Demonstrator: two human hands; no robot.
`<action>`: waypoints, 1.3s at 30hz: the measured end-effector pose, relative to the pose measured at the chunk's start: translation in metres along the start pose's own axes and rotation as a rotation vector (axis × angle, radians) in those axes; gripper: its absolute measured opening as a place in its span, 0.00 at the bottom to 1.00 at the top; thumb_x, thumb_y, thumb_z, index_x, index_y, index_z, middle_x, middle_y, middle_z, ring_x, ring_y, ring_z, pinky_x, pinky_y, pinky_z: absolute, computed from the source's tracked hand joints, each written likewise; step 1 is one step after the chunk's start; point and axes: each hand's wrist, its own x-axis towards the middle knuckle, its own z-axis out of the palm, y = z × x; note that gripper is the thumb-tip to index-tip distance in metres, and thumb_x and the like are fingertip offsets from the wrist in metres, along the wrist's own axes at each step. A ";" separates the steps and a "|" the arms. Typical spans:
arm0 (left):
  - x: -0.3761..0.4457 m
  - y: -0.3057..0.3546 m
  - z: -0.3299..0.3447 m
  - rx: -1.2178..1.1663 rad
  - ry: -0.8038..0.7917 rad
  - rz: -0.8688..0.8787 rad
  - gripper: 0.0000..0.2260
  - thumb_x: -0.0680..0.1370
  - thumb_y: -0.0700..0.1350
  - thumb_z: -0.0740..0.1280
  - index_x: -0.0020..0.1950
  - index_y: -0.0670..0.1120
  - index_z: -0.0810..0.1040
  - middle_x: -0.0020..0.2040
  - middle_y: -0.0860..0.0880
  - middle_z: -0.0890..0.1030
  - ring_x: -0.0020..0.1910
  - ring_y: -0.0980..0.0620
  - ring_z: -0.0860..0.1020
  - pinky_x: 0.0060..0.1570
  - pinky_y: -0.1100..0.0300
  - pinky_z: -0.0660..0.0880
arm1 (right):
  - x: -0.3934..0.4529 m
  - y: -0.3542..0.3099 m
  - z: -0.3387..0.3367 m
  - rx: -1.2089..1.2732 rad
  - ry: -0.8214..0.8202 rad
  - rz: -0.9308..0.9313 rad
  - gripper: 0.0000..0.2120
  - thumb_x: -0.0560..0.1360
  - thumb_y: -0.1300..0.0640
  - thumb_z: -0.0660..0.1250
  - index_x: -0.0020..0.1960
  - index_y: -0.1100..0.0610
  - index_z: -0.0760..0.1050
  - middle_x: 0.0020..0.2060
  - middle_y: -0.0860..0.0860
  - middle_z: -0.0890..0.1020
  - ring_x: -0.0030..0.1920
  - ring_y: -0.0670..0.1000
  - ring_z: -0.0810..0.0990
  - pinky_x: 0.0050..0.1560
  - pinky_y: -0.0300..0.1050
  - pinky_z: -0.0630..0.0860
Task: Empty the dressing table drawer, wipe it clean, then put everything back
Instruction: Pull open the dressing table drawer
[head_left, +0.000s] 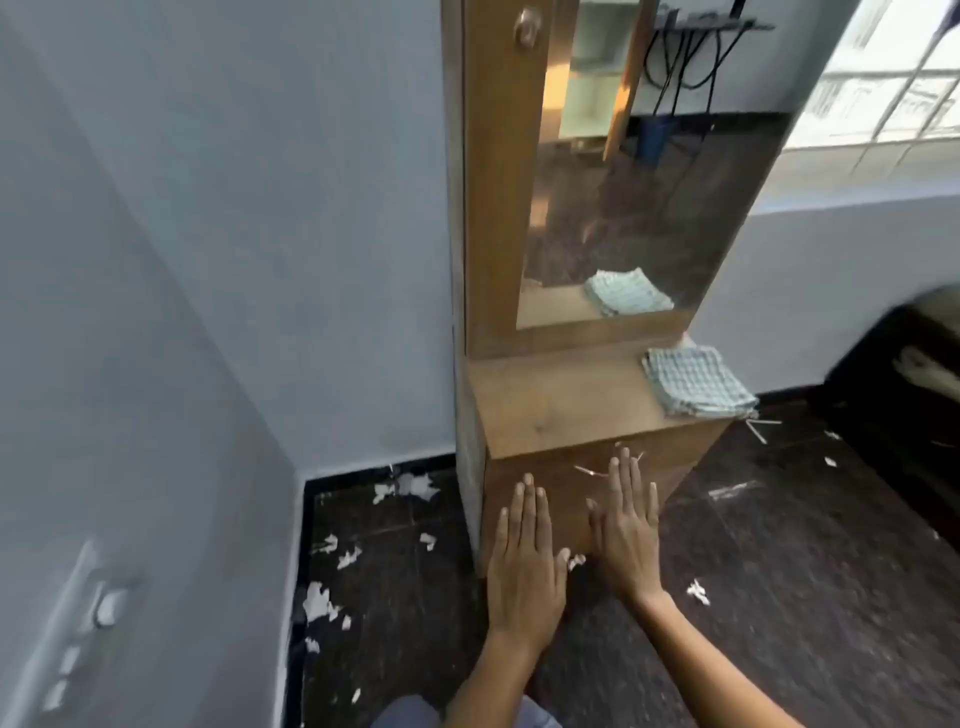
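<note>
A narrow wooden dressing table (545, 400) with a tall mirror (639, 171) stands against the wall. Its drawer front (566, 493) below the top is closed, and its contents are hidden. A folded checked cloth (698, 382) lies on the right of the tabletop. My left hand (524, 566) and my right hand (626, 530) are held flat, palms down and fingers stretched out, in front of the drawer front. Neither hand holds anything.
Torn white paper scraps (319, 603) litter the dark floor to the left of the table and a few lie to the right (698, 592). A wall with a switch plate (98, 608) is close on my left. A dark piece of furniture (914, 374) stands at the right.
</note>
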 end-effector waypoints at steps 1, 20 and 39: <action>0.002 -0.004 0.010 0.017 0.001 0.005 0.32 0.76 0.51 0.58 0.76 0.37 0.57 0.77 0.40 0.52 0.77 0.45 0.51 0.73 0.50 0.53 | 0.001 0.002 0.012 -0.009 0.006 -0.026 0.28 0.81 0.48 0.48 0.75 0.64 0.57 0.76 0.59 0.60 0.76 0.54 0.55 0.75 0.53 0.47; -0.022 0.010 0.008 0.021 0.017 -0.001 0.35 0.75 0.51 0.68 0.76 0.40 0.58 0.77 0.40 0.54 0.76 0.44 0.52 0.72 0.47 0.52 | 0.016 0.011 -0.001 -0.071 -0.207 -0.028 0.26 0.68 0.66 0.62 0.66 0.63 0.70 0.62 0.59 0.75 0.64 0.60 0.73 0.63 0.58 0.70; -0.046 0.050 -0.007 0.069 -0.135 0.099 0.26 0.78 0.57 0.50 0.75 0.49 0.63 0.71 0.42 0.69 0.69 0.43 0.69 0.68 0.46 0.59 | -0.032 0.018 -0.078 0.203 0.107 -0.065 0.17 0.76 0.64 0.65 0.64 0.58 0.75 0.64 0.55 0.77 0.70 0.55 0.70 0.72 0.54 0.64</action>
